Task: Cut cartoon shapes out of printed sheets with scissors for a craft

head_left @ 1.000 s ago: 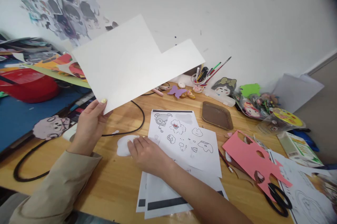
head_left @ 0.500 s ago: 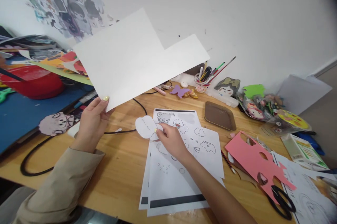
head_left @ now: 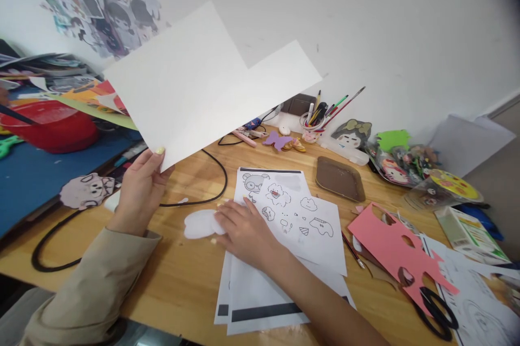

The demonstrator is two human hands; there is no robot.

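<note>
My left hand (head_left: 142, 186) pinches a large white sheet of paper (head_left: 195, 86) by its lower corner and holds it up over the table. A rectangular piece is cut out of the sheet's upper edge. My right hand (head_left: 247, 229) is palm down with its fingers spread, its fingertips at the edge of a white rounded paper cutout (head_left: 199, 225) that appears to lie on the wood. Beneath that hand are printed sheets (head_left: 303, 227) with line drawings of a bear, clouds and small shapes; the hand hides part of them.
A brown tray (head_left: 340, 178), a pen cup (head_left: 312, 121) and a purple butterfly cutout (head_left: 277, 141) stand toward the back. On the right lie pink paper (head_left: 385, 232) and black-handled scissors (head_left: 439, 308). A black cable (head_left: 225, 173) and a red bowl (head_left: 52, 126) are at left.
My right hand has moved left and down, and its fingers have opened from the cutout, which now looks laid on the table. The large sheet has shifted slightly up and left.
</note>
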